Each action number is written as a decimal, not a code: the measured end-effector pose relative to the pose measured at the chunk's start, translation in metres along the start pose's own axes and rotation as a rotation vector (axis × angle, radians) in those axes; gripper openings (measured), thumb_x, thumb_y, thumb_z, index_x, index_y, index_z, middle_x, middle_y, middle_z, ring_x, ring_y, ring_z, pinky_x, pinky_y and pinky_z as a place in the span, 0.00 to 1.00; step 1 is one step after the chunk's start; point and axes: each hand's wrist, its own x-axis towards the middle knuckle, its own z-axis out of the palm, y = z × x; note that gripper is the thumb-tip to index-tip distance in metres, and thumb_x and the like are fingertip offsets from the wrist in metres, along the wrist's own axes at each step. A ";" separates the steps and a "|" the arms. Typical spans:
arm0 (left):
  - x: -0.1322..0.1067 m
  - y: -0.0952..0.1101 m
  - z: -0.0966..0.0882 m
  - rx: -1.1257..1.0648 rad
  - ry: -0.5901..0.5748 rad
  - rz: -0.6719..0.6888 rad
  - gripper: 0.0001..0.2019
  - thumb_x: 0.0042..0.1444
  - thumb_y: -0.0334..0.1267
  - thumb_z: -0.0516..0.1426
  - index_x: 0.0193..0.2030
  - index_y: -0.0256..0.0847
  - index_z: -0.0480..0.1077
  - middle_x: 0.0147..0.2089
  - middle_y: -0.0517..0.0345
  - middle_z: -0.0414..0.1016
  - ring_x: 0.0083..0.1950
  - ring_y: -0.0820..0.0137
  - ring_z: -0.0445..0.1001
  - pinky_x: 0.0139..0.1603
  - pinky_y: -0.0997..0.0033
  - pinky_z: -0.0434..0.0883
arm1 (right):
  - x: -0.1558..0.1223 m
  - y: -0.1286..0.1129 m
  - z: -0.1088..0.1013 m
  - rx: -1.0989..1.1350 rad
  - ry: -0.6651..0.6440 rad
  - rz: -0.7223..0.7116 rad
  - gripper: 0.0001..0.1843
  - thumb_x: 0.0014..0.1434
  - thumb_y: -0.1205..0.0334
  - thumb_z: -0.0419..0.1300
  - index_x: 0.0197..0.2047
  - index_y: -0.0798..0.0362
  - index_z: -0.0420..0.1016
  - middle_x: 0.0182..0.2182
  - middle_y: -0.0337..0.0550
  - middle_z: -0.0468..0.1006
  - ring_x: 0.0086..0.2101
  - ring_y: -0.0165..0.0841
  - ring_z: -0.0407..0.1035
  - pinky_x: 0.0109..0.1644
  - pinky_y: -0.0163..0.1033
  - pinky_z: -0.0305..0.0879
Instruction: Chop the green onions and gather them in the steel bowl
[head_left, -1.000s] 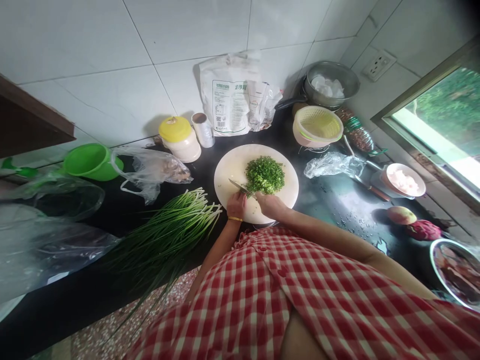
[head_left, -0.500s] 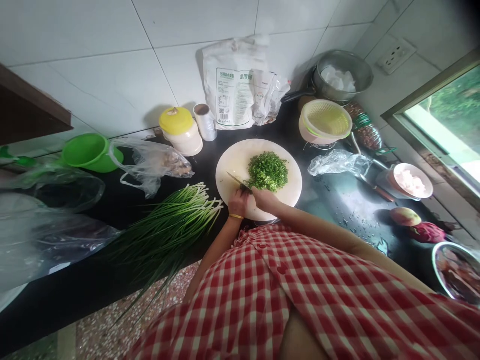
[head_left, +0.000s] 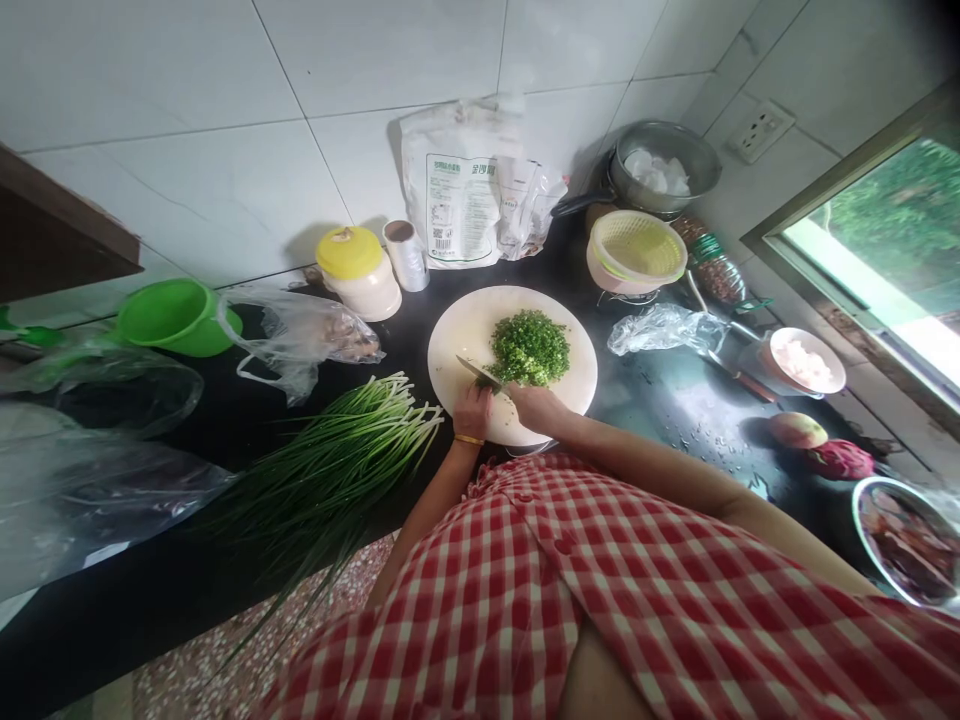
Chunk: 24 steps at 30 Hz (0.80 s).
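Observation:
A round white cutting board (head_left: 450, 332) lies on the dark counter in front of me. My right hand (head_left: 538, 408) is closed round the handle of a knife (head_left: 478, 371), its blade pointing up and left over the board. Beside the blade, my left hand (head_left: 472, 412) rests at the board's near left edge, fingers curled. A little green of spring onion shows at its fingertips; the rest is hidden. A heap of chopped spring onions (head_left: 530, 347) sits on the board just beyond the knife. Left of the board lies a large bunch of whole spring onions (head_left: 352, 440), white ends toward the board.
Along the wall stand a green tub (head_left: 178, 318), a yellow-lidded jar (head_left: 356, 270), a film roll (head_left: 406, 255) and a white bag (head_left: 454, 195). To the right are a yellow basket (head_left: 636, 250), a pot (head_left: 664, 170), a bowl (head_left: 802, 362) and a dragon fruit (head_left: 841, 459).
The view has shifted slightly. A bit of green now shows between the left fingertips and the blade. Both hands stay at about the same place on the board.

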 end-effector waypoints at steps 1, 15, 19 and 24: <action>0.000 0.000 0.000 -0.002 0.001 -0.002 0.13 0.62 0.37 0.45 0.40 0.41 0.70 0.35 0.49 0.72 0.40 0.63 0.70 0.40 0.65 0.67 | 0.002 0.000 0.000 0.002 0.000 -0.002 0.17 0.60 0.70 0.48 0.53 0.55 0.58 0.40 0.51 0.76 0.41 0.38 0.71 0.39 0.38 0.64; 0.000 -0.001 0.000 0.012 0.005 -0.003 0.15 0.63 0.38 0.44 0.35 0.41 0.71 0.32 0.49 0.71 0.38 0.64 0.69 0.38 0.65 0.65 | 0.009 0.001 0.000 0.004 0.002 0.003 0.18 0.59 0.72 0.47 0.53 0.55 0.58 0.39 0.51 0.76 0.40 0.38 0.72 0.39 0.38 0.64; 0.001 0.001 0.000 0.022 0.002 -0.008 0.14 0.63 0.37 0.45 0.36 0.41 0.71 0.33 0.49 0.72 0.39 0.63 0.69 0.37 0.65 0.66 | -0.001 -0.002 -0.003 -0.006 -0.023 -0.022 0.17 0.60 0.71 0.47 0.52 0.56 0.59 0.38 0.52 0.76 0.41 0.39 0.72 0.39 0.38 0.64; -0.001 -0.001 0.001 0.020 -0.023 -0.004 0.11 0.61 0.36 0.48 0.35 0.41 0.71 0.34 0.50 0.72 0.40 0.63 0.70 0.38 0.65 0.66 | 0.008 -0.014 0.002 0.012 -0.026 -0.027 0.17 0.60 0.70 0.48 0.53 0.56 0.58 0.41 0.53 0.76 0.42 0.38 0.71 0.40 0.38 0.64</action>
